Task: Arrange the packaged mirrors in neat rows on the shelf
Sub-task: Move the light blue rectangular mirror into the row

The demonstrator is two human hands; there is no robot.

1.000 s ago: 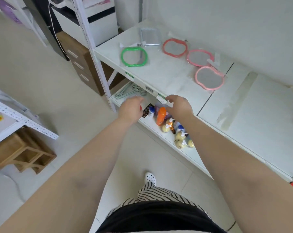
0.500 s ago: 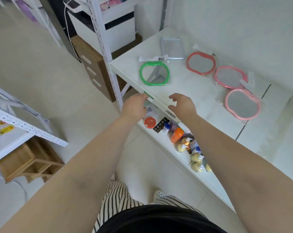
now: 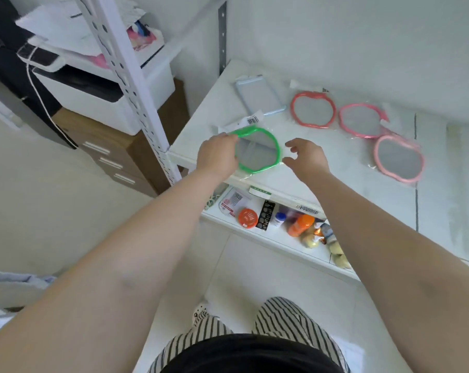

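Several packaged mirrors lie on the white shelf (image 3: 335,181). The green-rimmed mirror (image 3: 257,152) sits near the front left corner. My left hand (image 3: 217,156) grips its left rim, fingers curled over the top-left edge. My right hand (image 3: 307,157) hovers at its right side with fingers spread, thumb close to the wrapper; contact is unclear. Behind are a pale blue rectangular mirror (image 3: 260,96), a red-rimmed mirror (image 3: 312,110) and a pink-rimmed mirror (image 3: 361,120). A light pink mirror (image 3: 399,158) lies further right and nearer the front.
The lower shelf (image 3: 276,238) holds an orange tin (image 3: 247,217), an orange bottle (image 3: 299,224) and small bottles. A white upright post (image 3: 136,84) stands at the shelf's left corner. Beyond it a printer (image 3: 98,92) sits on a wooden drawer cabinet (image 3: 115,160).
Both hands moved up from the shelf's front edge to either side of the green mirror. My left hand has taken hold of its rim. The view shifted closer.
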